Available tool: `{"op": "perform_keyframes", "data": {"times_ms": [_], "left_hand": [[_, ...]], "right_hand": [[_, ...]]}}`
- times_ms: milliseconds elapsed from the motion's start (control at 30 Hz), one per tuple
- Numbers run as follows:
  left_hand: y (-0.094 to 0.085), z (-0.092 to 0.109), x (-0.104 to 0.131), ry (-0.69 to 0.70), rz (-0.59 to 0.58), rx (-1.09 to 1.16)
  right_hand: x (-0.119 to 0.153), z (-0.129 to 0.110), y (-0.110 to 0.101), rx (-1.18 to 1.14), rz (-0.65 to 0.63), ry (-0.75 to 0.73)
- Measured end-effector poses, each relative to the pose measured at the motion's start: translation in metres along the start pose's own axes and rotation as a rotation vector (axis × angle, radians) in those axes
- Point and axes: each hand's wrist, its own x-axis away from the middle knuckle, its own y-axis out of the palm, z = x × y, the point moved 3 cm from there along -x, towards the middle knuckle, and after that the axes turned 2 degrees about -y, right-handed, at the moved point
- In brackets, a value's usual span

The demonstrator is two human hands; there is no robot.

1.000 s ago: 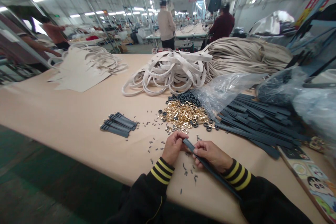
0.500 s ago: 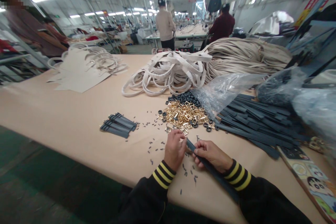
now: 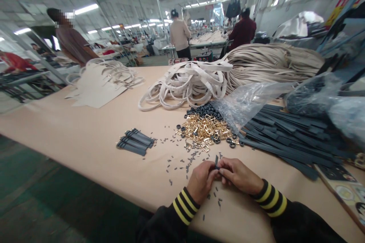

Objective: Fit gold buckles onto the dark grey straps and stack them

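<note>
My left hand (image 3: 202,180) and my right hand (image 3: 241,175) meet above the near part of the table, fingers closed in a pinch. Between the fingertips is a dark blue-grey strap (image 3: 216,160), its short end sticking up; most of it is hidden by my hands. Just beyond them lies a heap of gold buckles (image 3: 203,127), with black rings (image 3: 205,111) piled behind it. Small dark cut-off bits (image 3: 189,164) are scattered around my hands. Off to the left, several dark straps fitted with buckles (image 3: 134,142) lie side by side.
Loose dark straps (image 3: 282,131) spread at the right beside clear plastic bags (image 3: 248,102). Beige straps (image 3: 185,85) are heaped at the back, with flat beige pieces (image 3: 99,87) at left. A picture-covered board (image 3: 342,186) lies at the right edge. Other people stand beyond the table.
My hands have come together, the strap's long part no longer showing beneath my right forearm. The view has shifted, and a person at the far left appears farther right.
</note>
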Motion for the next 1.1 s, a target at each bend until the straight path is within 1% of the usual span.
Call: {"op": "perform_keyframes", "data": {"times_ms": [100,167,233,300,367,433,467,500,567,633,700,833,933,1000,1033,1100], "left_hand": [[0.0,0.003,0.0,0.015,-0.026,0.012],[0.001,0.003,0.001,0.003,-0.008,0.016],[0.001,0.0,0.0,-0.027,0.03,0.021],[-0.002,-0.005,-0.002,-0.014,0.112,0.008],[-0.011,-0.008,-0.006,0.047,0.239,-0.059],[-0.023,-0.011,-0.012,0.098,0.351,-0.168],[-0.029,-0.013,-0.016,0.104,0.368,-0.221],[-0.034,-0.014,-0.02,0.096,0.36,-0.264],[-0.04,-0.016,-0.03,0.087,0.303,-0.326],[-0.041,-0.014,-0.039,0.093,0.232,-0.37],[-0.034,-0.011,-0.049,0.109,0.169,-0.407],[-0.004,-0.005,-0.069,0.183,0.049,-0.489],[0.014,-0.004,-0.084,0.161,0.037,-0.567],[0.02,-0.004,-0.09,0.105,0.048,-0.596],[0.02,-0.004,-0.092,0.079,0.048,-0.594],[0.018,-0.004,-0.091,0.042,0.05,-0.528]], "right_hand": [[0.0,-0.002,0.001,0.039,0.007,-0.039],[-0.001,-0.003,0.002,0.03,0.007,-0.029],[-0.003,-0.002,0.003,0.011,0.024,0.013],[-0.003,-0.001,0.0,0.007,0.06,0.074],[-0.003,0.0,-0.005,0.045,0.124,0.11],[-0.003,0.0,-0.012,0.083,0.191,0.1],[-0.003,0.0,-0.015,0.085,0.214,0.086],[-0.003,0.001,-0.017,0.073,0.226,0.07],[-0.004,0.003,-0.019,0.027,0.23,0.045],[-0.005,0.004,-0.021,-0.024,0.255,0.028],[-0.006,0.005,-0.024,-0.085,0.304,0.036],[-0.005,0.006,-0.03,-0.201,0.395,0.08],[-0.005,0.006,-0.033,-0.225,0.431,0.056],[-0.006,0.006,-0.031,-0.233,0.417,0.027],[-0.007,0.007,-0.029,-0.232,0.388,0.021],[-0.008,0.009,-0.025,-0.184,0.328,0.038]]}}
